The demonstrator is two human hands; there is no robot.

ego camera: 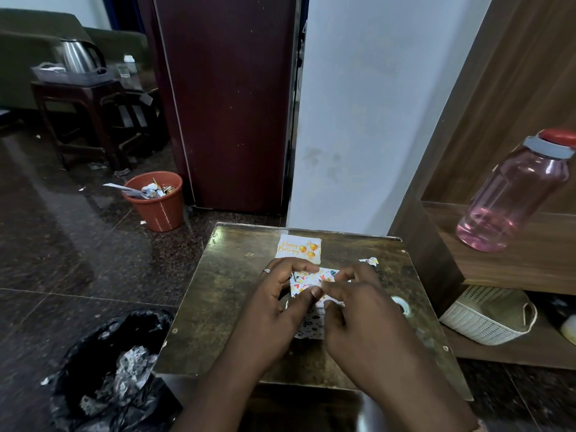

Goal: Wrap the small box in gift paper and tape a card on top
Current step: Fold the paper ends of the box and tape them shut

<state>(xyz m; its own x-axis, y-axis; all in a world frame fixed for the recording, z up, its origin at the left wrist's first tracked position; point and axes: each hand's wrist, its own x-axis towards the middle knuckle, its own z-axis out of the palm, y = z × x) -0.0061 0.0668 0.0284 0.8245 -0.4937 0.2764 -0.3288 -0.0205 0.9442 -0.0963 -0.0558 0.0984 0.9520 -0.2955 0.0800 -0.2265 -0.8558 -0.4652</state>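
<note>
Under both hands lies printed gift paper [311, 280], thin and matt, folded over the small box. Just beyond the left hand [274, 310] sits a paper birthday card [297, 248], smooth with a slight sheen. The left hand wears a metal ring [267, 270]. The table [230, 294] below is worn, scuffed, dull-glossy wood. Beside the right hand [358, 316] rests a roll of clear glossy tape [402, 304]. Farther right stand a translucent pink plastic bottle [511, 194] and a woven-look plastic basket [486, 316]. Left of the hands, a crinkled glossy black plastic bag [118, 369] sits on the polished stone floor [62, 244].
</note>
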